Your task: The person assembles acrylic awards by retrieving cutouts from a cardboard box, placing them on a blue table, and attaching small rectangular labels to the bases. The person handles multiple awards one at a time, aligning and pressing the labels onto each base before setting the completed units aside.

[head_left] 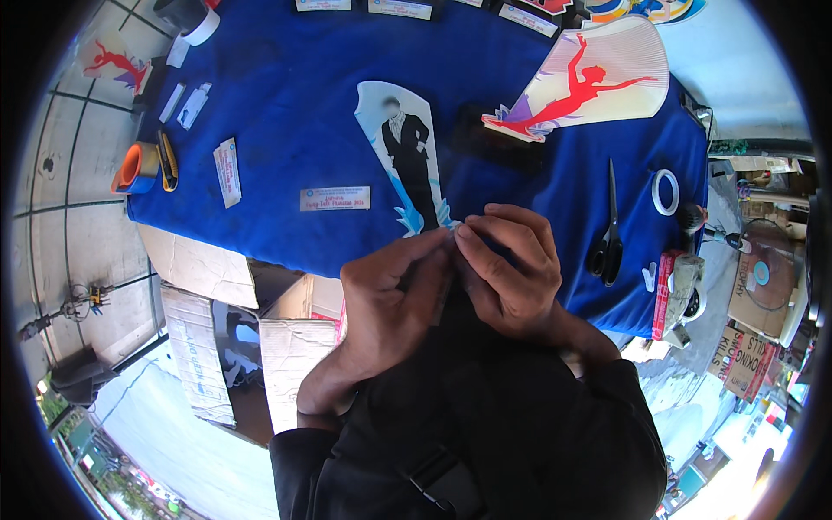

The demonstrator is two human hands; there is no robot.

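Observation:
My left hand (390, 290) and my right hand (516, 269) meet at the table's near edge, thumbs and fingertips pinched together. A tiny whitish bit shows between the fingertips, too small to name. Just beyond them lies a flat cut-out plaque (407, 147) with a printed figure in a black suit and blue leaf shapes at its foot. My fingertips are close to that foot; whether they touch it I cannot tell. To its left, a printed paper label (335, 198) lies flat on the blue cloth (277, 156), and another label (227, 172) sits further left.
At right are black scissors (609, 234), a white tape roll (666, 191) and a red box (666, 293). A plaque with a red dancer (589, 82) stands far right. An orange tape roll (137, 167) and yellow cutter (167, 162) lie left. Cardboard boxes (204, 347) stand below.

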